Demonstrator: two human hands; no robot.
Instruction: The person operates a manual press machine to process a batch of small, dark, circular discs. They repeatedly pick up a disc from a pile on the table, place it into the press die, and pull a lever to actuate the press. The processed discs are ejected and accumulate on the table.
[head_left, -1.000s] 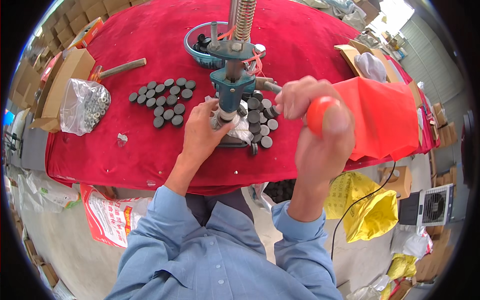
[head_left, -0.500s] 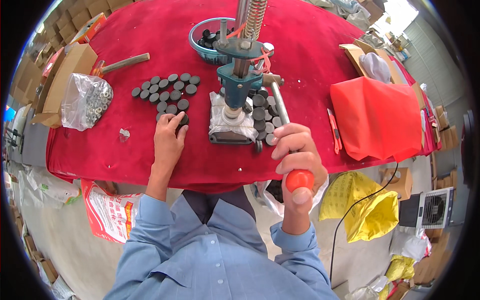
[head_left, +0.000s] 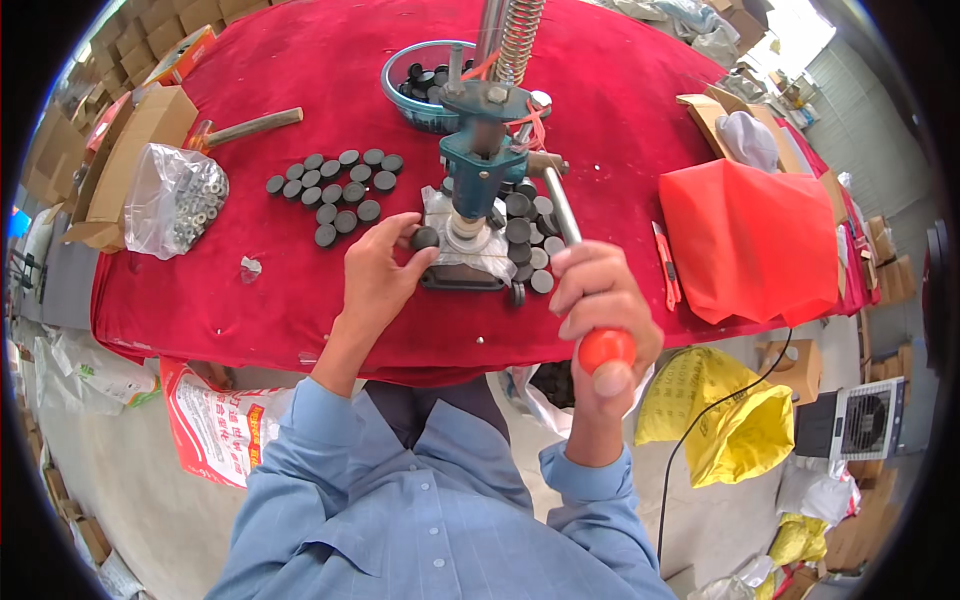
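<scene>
Between thumb and fingers, my left hand [head_left: 382,270] pinches a round black cap [head_left: 424,238] at the left side of the press base. My right hand [head_left: 608,320] is wrapped round the lever of the hand press, its thumb against the red ball knob [head_left: 606,350]. The teal press [head_left: 480,165] stands upright, its pale tip over a base [head_left: 462,276] covered with clear plastic. Several dark caps [head_left: 338,190] lie loose to the left of the press. More caps [head_left: 519,230] are heaped just right of it.
Behind the press stands a blue basket [head_left: 384,84] of black caps. At left are a hammer [head_left: 255,126], a bag of metal nuts [head_left: 185,205] and a cardboard box [head_left: 140,150]. A red cutter knife [head_left: 666,265] and a red cloth bag [head_left: 750,240] lie at right.
My left hand has taken a cap from the loose group and carried it right to the press base. My right hand stays on the lever, shifted slightly right.
</scene>
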